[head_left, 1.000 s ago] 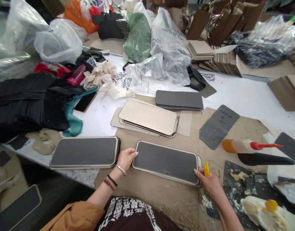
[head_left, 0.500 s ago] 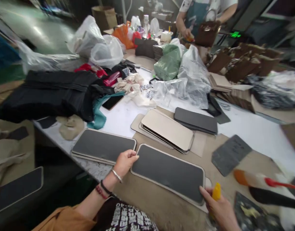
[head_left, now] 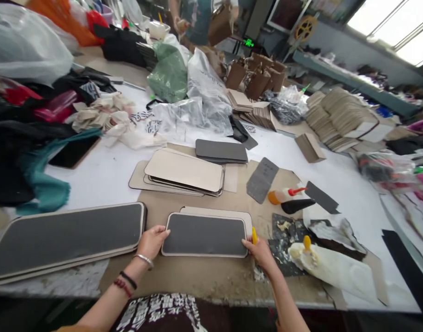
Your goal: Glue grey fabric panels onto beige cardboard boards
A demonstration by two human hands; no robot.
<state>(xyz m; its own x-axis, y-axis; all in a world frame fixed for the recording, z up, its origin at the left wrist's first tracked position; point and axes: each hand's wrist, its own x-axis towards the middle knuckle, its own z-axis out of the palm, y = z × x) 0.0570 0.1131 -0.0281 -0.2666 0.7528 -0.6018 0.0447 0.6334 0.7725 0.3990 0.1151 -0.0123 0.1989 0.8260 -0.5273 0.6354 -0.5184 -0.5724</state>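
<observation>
A dark grey rounded panel with a beige border (head_left: 204,235) lies in front of me at mid-table. My left hand (head_left: 152,244) is closed, pinching its left edge between thumb and fingers. At the opposite end, my right hand (head_left: 261,253) grips the panel's right edge, with a yellow-tipped tool (head_left: 254,235) also tucked in it; the tool's lower part is hidden. A beige panel (head_left: 218,212) shows partly behind the held one. Similar grey panels (head_left: 73,233) are stacked left of my left hand. Farther back sits a stack of beige panels (head_left: 185,170).
Right of my right hand are a glue-stained dark board (head_left: 280,251), a white container (head_left: 339,269) with a yellow tip, and a red-tipped bottle (head_left: 282,195). Plastic bags (head_left: 197,110) lie behind. Left are a phone (head_left: 75,151) and teal cloth (head_left: 47,184). A co-worker (head_left: 197,23) stands across.
My view has swung right, bringing the glue board, white container and window into sight. The held panel has turned from slanting to nearly level, over a beige panel. Both hands keep their hold.
</observation>
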